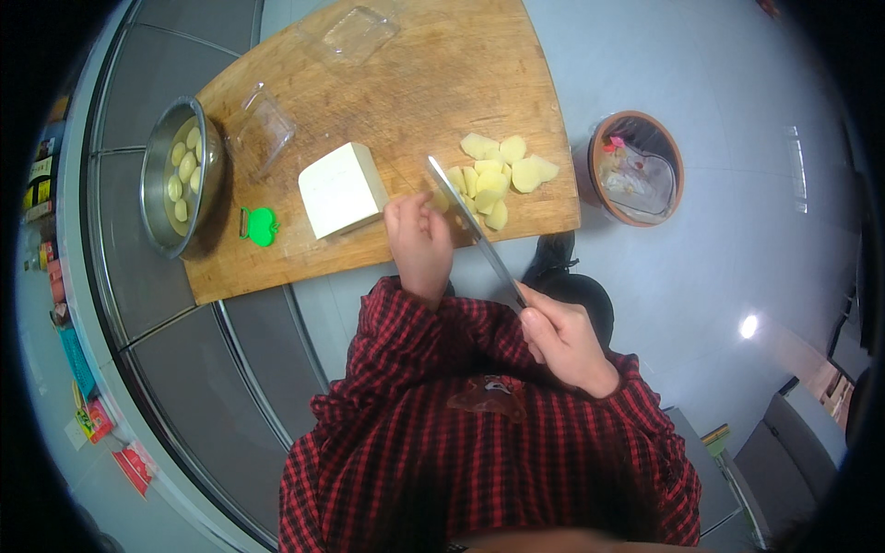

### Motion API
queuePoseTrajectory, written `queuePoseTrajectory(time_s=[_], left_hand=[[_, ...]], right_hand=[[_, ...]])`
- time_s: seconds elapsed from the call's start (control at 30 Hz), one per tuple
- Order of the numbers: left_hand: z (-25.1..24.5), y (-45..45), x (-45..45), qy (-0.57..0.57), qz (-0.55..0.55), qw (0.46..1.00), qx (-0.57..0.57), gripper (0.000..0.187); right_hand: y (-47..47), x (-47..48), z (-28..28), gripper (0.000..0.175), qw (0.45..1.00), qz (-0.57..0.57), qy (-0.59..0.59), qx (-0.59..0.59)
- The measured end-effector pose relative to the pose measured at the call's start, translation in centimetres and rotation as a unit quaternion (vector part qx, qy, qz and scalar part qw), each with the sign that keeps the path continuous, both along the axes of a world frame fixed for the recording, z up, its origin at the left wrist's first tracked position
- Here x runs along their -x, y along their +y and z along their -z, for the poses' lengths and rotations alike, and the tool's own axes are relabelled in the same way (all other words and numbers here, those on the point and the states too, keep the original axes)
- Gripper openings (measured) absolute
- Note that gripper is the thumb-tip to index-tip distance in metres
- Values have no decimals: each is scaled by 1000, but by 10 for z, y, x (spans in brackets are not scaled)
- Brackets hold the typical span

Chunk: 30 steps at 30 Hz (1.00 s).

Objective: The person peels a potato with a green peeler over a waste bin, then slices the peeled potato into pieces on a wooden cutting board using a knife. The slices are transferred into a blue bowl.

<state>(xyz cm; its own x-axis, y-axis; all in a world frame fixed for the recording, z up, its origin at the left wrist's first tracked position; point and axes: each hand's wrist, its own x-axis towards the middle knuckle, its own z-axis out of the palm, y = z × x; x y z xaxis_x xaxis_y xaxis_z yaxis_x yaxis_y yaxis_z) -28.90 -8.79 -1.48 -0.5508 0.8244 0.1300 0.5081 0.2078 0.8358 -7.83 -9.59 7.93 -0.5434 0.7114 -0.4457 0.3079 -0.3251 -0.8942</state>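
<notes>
My right hand [563,335] is closed around the handle of a kitchen knife [477,231], whose blade slants up and left over the board's near edge. Left of the blade, my left hand [418,238] has its fingers curled low over the wood. A pale potato piece [440,200] shows between those fingertips and the blade, partly hidden; whether the fingers grip it I cannot tell. Cut potato slices [491,183] lie loosely heaped right of the knife. Beside my left fingers stands a white rectangular block [342,190]. Everything rests on a wooden board [429,90].
A steel bowl [220,159] at the left holds peeled potatoes [187,166] in liquid. Near it lie a green peeler [261,226] and a clear plastic tray [263,131]. Another clear tray [359,34] lies at the far side. On the floor at right stands a lined waste bin [682,169].
</notes>
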Motion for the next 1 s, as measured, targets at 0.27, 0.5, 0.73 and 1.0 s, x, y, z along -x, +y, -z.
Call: queuePoseTrajectory(time_s=[0.27,0.5,0.73,1.0], left_hand=[[1,1,1,18,4,1000,-9,21],[-3,2,2,48,12,999,0,21],[-3,2,2,42,12,999,4,22],[3,1,-1,-21,9,1000,-19,23]], right_hand=[[-2,-1,-3,36,1000,-7,12,-18],[-3,3,-3,36,1000,1,3,-17],[-3,10,-7,35,1000,5,-8,-21],[0,18,-2,36,999,7,-32,0]])
